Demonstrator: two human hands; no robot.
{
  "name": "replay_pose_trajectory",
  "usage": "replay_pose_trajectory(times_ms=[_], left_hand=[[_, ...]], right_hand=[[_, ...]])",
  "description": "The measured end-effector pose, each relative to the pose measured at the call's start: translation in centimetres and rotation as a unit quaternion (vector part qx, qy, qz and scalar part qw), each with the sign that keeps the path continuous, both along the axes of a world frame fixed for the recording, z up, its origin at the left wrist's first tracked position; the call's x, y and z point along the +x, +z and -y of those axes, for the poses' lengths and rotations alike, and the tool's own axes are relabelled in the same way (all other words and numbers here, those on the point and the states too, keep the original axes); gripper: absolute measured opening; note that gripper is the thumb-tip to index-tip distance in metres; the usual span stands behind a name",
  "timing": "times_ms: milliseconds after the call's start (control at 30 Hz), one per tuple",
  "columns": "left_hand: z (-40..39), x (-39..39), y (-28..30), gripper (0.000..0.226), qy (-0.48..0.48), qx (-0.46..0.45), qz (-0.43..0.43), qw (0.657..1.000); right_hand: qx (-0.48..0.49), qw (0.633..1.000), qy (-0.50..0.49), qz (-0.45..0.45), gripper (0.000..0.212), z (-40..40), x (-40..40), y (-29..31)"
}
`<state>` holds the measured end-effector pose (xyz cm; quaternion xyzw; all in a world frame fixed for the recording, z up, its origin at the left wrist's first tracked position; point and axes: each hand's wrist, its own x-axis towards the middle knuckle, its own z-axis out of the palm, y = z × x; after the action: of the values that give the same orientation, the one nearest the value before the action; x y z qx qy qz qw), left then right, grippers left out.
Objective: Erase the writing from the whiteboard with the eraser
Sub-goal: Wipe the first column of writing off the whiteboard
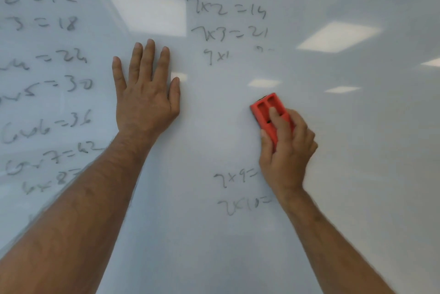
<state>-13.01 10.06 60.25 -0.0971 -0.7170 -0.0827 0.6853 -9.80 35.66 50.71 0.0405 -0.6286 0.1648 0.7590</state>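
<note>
A person's right hand (287, 150) grips a red eraser (269, 115) pressed to the whiteboard (357, 174), between remaining lines of sums (226, 7), while the left hand (147, 96) rests flat, fingers spread, holding nothing.

Bright reflections of rectangular ceiling light panels (338, 36) on glossy surface

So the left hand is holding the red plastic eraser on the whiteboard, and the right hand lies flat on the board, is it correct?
Not quite: the hands are swapped. In the head view, the right hand grips the red plastic eraser against the white whiteboard, and the left hand lies flat on it, fingers spread.
</note>
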Motion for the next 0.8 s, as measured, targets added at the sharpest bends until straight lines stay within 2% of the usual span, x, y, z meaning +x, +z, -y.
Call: replay_pose_trajectory(times_ms=[100, 200, 333, 400, 467, 600, 800], left_hand=[[-0.2, 0.1, -0.3, 0.063, 0.000, 0.004, 0.003, 1.000], [-0.3, 0.1, -0.5, 0.063, -0.003, 0.004, 0.000, 1.000], [-0.1, 0.0, -0.7, 0.064, -0.009, -0.001, -0.004, 1.000], [-0.1, 0.0, -0.8, 0.064, -0.013, -0.003, -0.009, 1.000], [0.0, 0.0, -0.8, 0.064, -0.014, -0.001, -0.012, 1.000], [0.0, -0.1, -1.0, 0.064, -0.011, 0.001, -0.012, 1.000], [-0.3, -0.2, -1.2, 0.063, -0.001, 0.001, -0.009, 1.000]], right_hand=[[0.112, 0.994, -0.011, 0.007, 0.045, 3.8, 0.0, -4.0], [0.223, 0.974, -0.013, 0.032, 0.064, 6.2, -0.4, -8.0], [0.307, 0.951, -0.026, 0.032, 0.066, 5.3, -0.6, -9.4], [0.313, 0.949, -0.034, 0.028, 0.062, 3.5, -0.4, -8.7], [0.256, 0.966, -0.036, 0.026, 0.052, 1.1, -0.1, -7.6], [0.050, 0.998, -0.021, 0.027, 0.041, -4.1, 0.6, -6.4], [-0.153, 0.987, 0.046, 0.036, 0.046, -3.9, 0.4, -7.4]])
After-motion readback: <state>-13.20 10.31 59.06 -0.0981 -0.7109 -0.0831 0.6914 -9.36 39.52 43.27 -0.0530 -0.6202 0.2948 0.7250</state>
